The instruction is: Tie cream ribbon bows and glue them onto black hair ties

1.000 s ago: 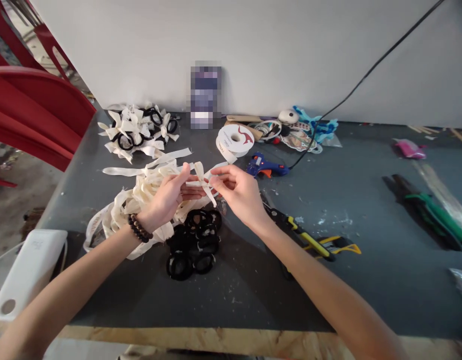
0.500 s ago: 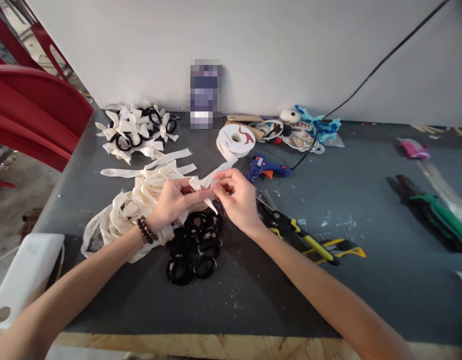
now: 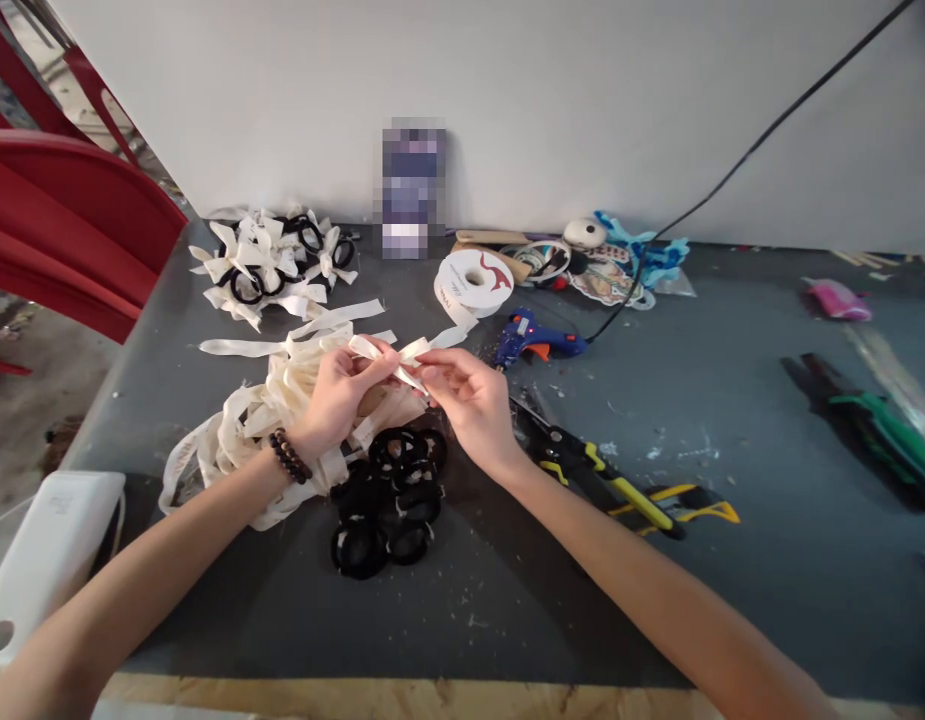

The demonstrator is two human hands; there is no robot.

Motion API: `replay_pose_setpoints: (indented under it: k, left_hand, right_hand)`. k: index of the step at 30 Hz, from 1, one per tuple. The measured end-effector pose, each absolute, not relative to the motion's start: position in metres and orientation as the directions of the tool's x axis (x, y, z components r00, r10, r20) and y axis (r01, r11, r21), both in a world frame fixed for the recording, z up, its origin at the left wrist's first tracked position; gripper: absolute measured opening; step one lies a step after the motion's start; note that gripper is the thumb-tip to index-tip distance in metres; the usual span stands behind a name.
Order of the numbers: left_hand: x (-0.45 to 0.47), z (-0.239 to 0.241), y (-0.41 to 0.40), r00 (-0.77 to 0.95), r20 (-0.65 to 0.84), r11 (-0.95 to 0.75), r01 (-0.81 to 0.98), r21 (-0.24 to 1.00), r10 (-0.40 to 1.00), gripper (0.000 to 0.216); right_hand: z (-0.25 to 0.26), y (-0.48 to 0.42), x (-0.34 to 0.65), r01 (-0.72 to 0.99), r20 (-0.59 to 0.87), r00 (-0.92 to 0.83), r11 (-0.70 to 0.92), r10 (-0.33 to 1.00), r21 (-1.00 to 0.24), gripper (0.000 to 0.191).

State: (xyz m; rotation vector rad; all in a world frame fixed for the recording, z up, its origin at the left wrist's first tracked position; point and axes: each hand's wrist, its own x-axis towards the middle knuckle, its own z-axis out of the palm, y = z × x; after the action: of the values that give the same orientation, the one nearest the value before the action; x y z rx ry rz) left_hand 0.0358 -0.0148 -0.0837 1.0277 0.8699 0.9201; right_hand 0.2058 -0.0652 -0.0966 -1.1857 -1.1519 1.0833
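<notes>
My left hand [image 3: 334, 395] and my right hand [image 3: 469, 400] meet over the grey table [image 3: 732, 560], both pinching one cream ribbon strip [image 3: 391, 358] folded between the fingertips. Under my left hand lies a loose heap of cream ribbon pieces [image 3: 259, 420]. Just below the hands sits a cluster of black hair ties [image 3: 391, 495]. A beaded bracelet is on my left wrist.
Finished cream bows on black ties [image 3: 263, 262] are piled at the back left. A ribbon spool [image 3: 473, 278], a blue glue gun [image 3: 533, 338] with a black cord, yellow-handled pliers [image 3: 619, 485], green-handled cutters [image 3: 874, 425], a white device [image 3: 42, 555] and red chairs [image 3: 64, 215] surround the work.
Both hands dropped slightly toward the table and drew closer together, and the ribbon's bow-like loops have been folded flatter between the fingertips.
</notes>
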Motion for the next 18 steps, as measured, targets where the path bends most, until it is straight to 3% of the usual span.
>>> replay_pose_setpoints:
  k: [6,14,18]
  left_hand:
    - [0.031,-0.079,-0.015,0.439,-0.132,0.146,0.001,0.989,0.889,0.028]
    - [0.032,-0.080,-0.021,0.375,0.231,-0.326,0.212,0.921,0.898,0.023]
    - [0.032,-0.083,-0.023,0.373,0.336,-0.441,0.245,0.863,0.865,0.014]
  right_hand:
    - [-0.096,-0.067,0.206,0.051,0.070,0.177,0.062,0.982,-0.997,0.022]
    - [-0.089,-0.072,0.205,0.348,0.205,0.234,0.115,0.950,-0.930,0.009]
    - [-0.086,-0.074,0.204,0.408,0.228,0.227,0.120,0.947,-0.905,0.008]
